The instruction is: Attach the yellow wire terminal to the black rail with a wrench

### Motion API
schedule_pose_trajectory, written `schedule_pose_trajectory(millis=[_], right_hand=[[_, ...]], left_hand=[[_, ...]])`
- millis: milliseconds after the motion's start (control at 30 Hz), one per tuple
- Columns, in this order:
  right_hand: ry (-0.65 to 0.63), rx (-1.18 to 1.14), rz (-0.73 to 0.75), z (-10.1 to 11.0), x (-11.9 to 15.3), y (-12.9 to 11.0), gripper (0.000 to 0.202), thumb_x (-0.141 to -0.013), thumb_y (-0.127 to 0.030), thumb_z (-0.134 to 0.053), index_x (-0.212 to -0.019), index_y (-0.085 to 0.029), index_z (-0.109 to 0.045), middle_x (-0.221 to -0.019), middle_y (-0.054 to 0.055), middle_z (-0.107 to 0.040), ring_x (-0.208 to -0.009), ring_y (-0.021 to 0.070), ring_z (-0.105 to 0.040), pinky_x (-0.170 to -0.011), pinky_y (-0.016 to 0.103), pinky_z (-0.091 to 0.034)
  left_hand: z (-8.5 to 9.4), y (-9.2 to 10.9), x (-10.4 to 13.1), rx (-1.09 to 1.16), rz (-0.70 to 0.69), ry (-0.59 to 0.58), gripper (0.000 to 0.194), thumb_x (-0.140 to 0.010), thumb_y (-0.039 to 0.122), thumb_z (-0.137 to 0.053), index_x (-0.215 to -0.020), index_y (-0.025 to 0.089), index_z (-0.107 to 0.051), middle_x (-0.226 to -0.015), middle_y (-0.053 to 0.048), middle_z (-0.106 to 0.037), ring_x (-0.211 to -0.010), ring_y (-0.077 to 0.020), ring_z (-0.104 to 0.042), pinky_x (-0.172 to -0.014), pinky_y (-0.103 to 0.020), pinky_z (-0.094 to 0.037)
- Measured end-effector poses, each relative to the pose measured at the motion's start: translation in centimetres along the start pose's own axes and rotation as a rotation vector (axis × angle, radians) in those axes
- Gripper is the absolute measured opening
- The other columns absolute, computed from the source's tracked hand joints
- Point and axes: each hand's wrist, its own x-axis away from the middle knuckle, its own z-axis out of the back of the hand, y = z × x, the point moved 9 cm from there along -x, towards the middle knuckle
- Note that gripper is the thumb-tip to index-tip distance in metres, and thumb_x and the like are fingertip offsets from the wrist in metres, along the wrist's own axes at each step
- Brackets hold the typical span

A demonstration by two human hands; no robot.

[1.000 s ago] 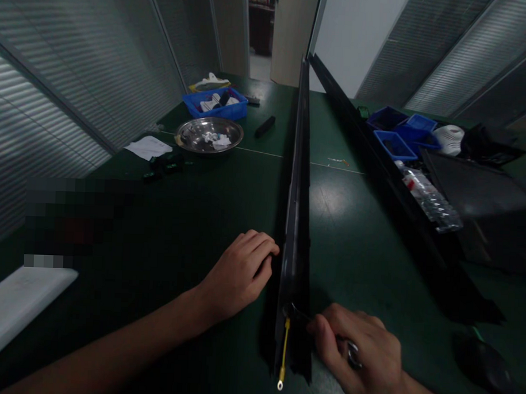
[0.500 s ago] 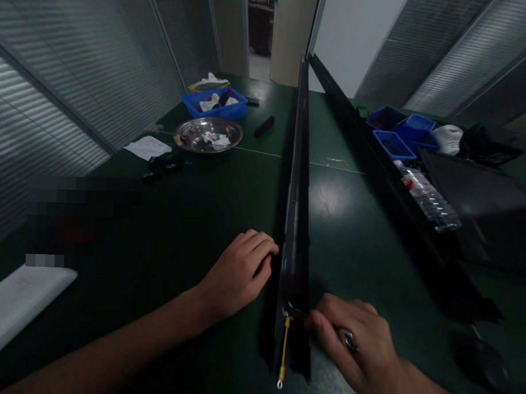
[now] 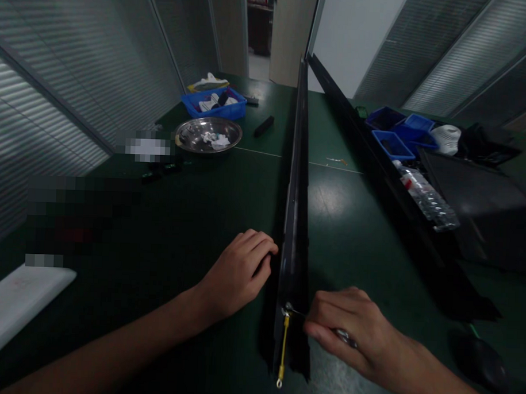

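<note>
A long black metal rail (image 3: 291,221) runs away from me down the table. At its near end a yellow ground wire (image 3: 284,347) with ring terminals is attached by one ring at a small bolt (image 3: 287,308); its other ring lies loose toward me. My right hand (image 3: 345,326) is closed around a silver wrench (image 3: 345,336), whose far end reaches to the bolt; the fingers hide most of its handle. To the left of the rail, my left hand (image 3: 243,271) rests with loosely bent fingers, thumb apart, fingertips at or against the rail's side.
A second black rail (image 3: 376,166) lies to the right, with blue bins (image 3: 392,145), a plastic bottle (image 3: 431,197) and a computer mouse (image 3: 479,362) around it. On the left are a metal bowl (image 3: 209,136), a blue basket (image 3: 214,106) and a white slab (image 3: 24,309).
My right hand has turned slightly with the wrench, its knuckles and forearm shifting upward in view. The left hand, rail and yellow wire have stayed in place.
</note>
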Motion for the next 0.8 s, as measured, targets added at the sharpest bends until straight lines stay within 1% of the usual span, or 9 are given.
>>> schedule_pose_trajectory(millis=[67, 167, 200, 267, 367, 500, 633, 800], right_hand=[[0.092, -0.015, -0.047, 0.4, 0.1, 0.3, 0.029, -0.111, -0.026, -0.042, -0.087, -0.02, -0.057, -0.071, -0.004, -0.057, -0.06, 0.008, -0.056, -0.057, 0.024, -0.039], [0.322, -0.011, -0.147, 1.4, 0.9, 0.5, 0.028, -0.107, -0.017, -0.048, -0.08, -0.019, -0.056, -0.062, -0.006, -0.048, -0.048, 0.0064, -0.047, -0.049, 0.024, -0.034], [0.381, 0.012, -0.166, 1.6, 1.2, 0.3, 0.028, -0.105, -0.014, -0.05, -0.078, -0.019, -0.056, -0.06, -0.007, -0.046, -0.045, 0.0057, -0.044, -0.047, 0.023, -0.032], [0.44, 0.069, -0.173, 1.6, 1.6, -0.3, 0.028, -0.101, -0.01, -0.054, -0.075, -0.019, -0.054, -0.058, -0.008, -0.042, -0.043, 0.0046, -0.041, -0.045, 0.023, -0.031], [0.457, 0.121, -0.142, 1.3, 1.7, -1.2, 0.027, -0.099, -0.008, -0.054, -0.075, -0.02, -0.053, -0.058, -0.008, -0.043, -0.042, 0.0043, -0.04, -0.044, 0.022, -0.031], [0.456, 0.151, -0.083, 0.9, 1.8, -1.8, 0.026, -0.099, -0.005, -0.054, -0.077, -0.019, -0.053, -0.057, -0.007, -0.045, -0.042, 0.005, -0.04, -0.043, 0.022, -0.031], [0.44, 0.175, -0.075, 0.4, 2.0, -1.6, 0.027, -0.098, -0.004, -0.053, -0.076, -0.019, -0.052, -0.057, -0.007, -0.044, -0.042, 0.0055, -0.04, -0.043, 0.024, -0.031], [0.431, 0.198, -0.07, 0.0, 2.1, -1.6, 0.028, -0.1, -0.006, -0.051, -0.075, -0.02, -0.051, -0.056, -0.007, -0.046, -0.042, 0.0056, -0.042, -0.044, 0.024, -0.031]], left_hand=[[0.0, 0.0, 0.0, 0.002, -0.003, 0.0, 0.02, -0.096, 0.007, -0.047, -0.106, 0.018, -0.061, -0.105, -0.007, -0.064, -0.1, -0.024, -0.057, -0.088, -0.041, -0.046], [-0.1, -0.1, 0.0, 0.009, -0.001, -0.012, 0.02, -0.097, 0.007, -0.047, -0.106, 0.018, -0.06, -0.105, -0.006, -0.064, -0.1, -0.024, -0.057, -0.088, -0.041, -0.046], [-0.1, -0.1, 0.0, 0.01, 0.001, -0.014, 0.02, -0.097, 0.006, -0.047, -0.106, 0.019, -0.06, -0.105, -0.006, -0.064, -0.1, -0.024, -0.057, -0.088, -0.041, -0.045], [-0.1, -0.2, 0.0, 0.013, 0.003, -0.018, 0.02, -0.097, 0.006, -0.047, -0.106, 0.018, -0.06, -0.106, -0.006, -0.063, -0.1, -0.0239, -0.056, -0.089, -0.041, -0.044], [-0.2, -0.2, 0.0, 0.015, 0.002, -0.025, 0.02, -0.097, 0.006, -0.047, -0.106, 0.018, -0.06, -0.106, -0.006, -0.063, -0.1, -0.0238, -0.056, -0.088, -0.04, -0.044], [-0.2, -0.2, 0.0, 0.012, -0.001, -0.015, 0.018, -0.098, 0.007, -0.048, -0.105, 0.018, -0.06, -0.106, -0.006, -0.063, -0.1, -0.0236, -0.056, -0.088, -0.04, -0.044], [-0.3, -0.3, 0.0, 0.013, -0.002, -0.014, 0.019, -0.098, 0.007, -0.048, -0.106, 0.017, -0.06, -0.106, -0.006, -0.063, -0.1, -0.0237, -0.056, -0.089, -0.041, -0.043], [-0.2, -0.1, -0.1, 0.02, -0.001, -0.015, 0.019, -0.098, 0.007, -0.047, -0.106, 0.017, -0.061, -0.106, -0.006, -0.063, -0.1, -0.0236, -0.055, -0.089, -0.041, -0.043]])
